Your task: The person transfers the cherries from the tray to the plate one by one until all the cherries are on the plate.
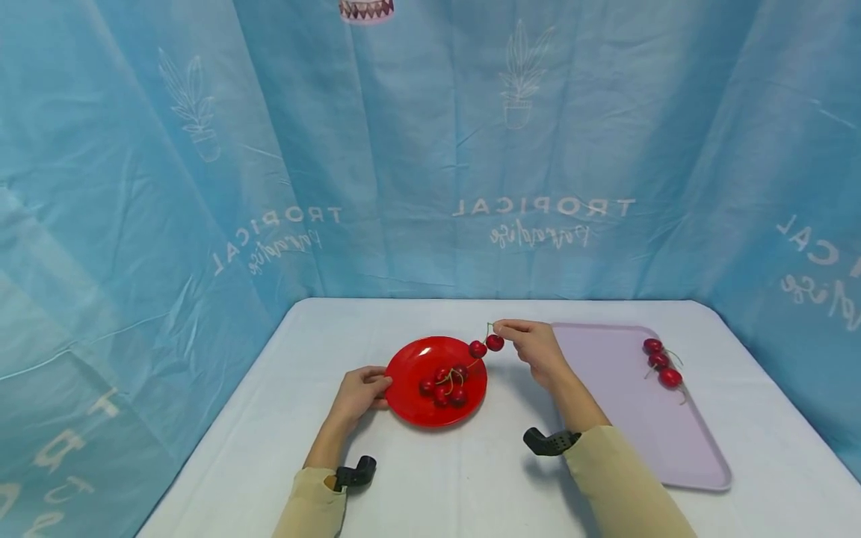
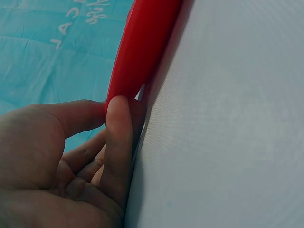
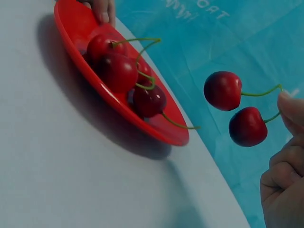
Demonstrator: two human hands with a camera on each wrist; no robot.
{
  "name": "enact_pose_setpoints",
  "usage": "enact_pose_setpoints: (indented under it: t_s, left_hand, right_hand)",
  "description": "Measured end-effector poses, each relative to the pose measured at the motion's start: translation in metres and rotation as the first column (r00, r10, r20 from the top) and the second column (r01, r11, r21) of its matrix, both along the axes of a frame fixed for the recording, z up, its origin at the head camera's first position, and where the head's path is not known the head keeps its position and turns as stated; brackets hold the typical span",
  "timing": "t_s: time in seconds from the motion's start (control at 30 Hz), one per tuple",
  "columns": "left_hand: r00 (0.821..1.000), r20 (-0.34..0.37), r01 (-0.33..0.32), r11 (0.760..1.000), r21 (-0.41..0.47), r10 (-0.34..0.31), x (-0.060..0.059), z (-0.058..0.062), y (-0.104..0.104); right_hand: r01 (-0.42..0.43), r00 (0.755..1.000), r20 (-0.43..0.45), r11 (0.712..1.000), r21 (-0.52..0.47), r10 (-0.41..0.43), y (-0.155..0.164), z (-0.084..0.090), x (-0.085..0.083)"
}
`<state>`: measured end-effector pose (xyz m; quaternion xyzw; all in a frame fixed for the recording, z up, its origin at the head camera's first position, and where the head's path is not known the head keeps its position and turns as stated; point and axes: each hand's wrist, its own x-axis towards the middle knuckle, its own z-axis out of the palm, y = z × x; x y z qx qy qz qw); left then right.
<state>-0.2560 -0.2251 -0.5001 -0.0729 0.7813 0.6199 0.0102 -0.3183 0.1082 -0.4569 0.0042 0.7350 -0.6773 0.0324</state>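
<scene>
A red plate [image 1: 410, 403] rests on the white table, with several dark red cherries [image 1: 442, 387] and their green stems in it. At the plate's left rim my left hand [image 1: 359, 392] pinches the edge; in the left wrist view, the thumb lies on top and fingers [image 2: 118, 137] reach underneath. My right hand [image 1: 537, 350] pinches the stems of a pair of cherries [image 3: 248, 127] between thumb and fingertip. The pair hangs in the air by the plate's upper right rim, apart from the cherries in the plate.
A pale purple tray [image 1: 605, 388] lies to the right, partly behind the right forearm. Three more cherries [image 1: 659, 361] with stems sit near its right edge. Blue printed curtains [image 1: 430, 149] stand behind and beside the white table [image 1: 437, 478].
</scene>
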Motion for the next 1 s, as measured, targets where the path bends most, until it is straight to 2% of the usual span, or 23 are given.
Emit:
enact_pose_setpoints:
  t_s: [0.37,0.6,0.8,1.0]
  left_hand:
    - [1.0,-0.002,-0.002,1.0,-0.004,0.002,0.002,-0.001,-0.001]
    - [1.0,-0.007,0.007,1.0,-0.005,-0.007,0.002,-0.001,-0.002]
    - [1.0,-0.018,0.013,1.0,-0.013,-0.013,0.003,-0.003,-0.003]
    - [1.0,-0.025,0.012,1.0,-0.023,-0.012,-0.001,-0.001,0.002]
  right_hand:
    - [0.011,1.0,0.003,0.999,-0.036,-0.011,-0.031,-0.003,-0.008]
    - [0.104,0.994,0.046,0.992,-0.073,-0.1,-0.047,-0.005,-0.007]
    - [0.103,0.994,0.057,0.99,-0.092,-0.098,-0.06,-0.005,-0.002]
    - [0.089,0.994,0.066,0.994,-0.066,-0.084,-0.068,-0.006,-0.002]
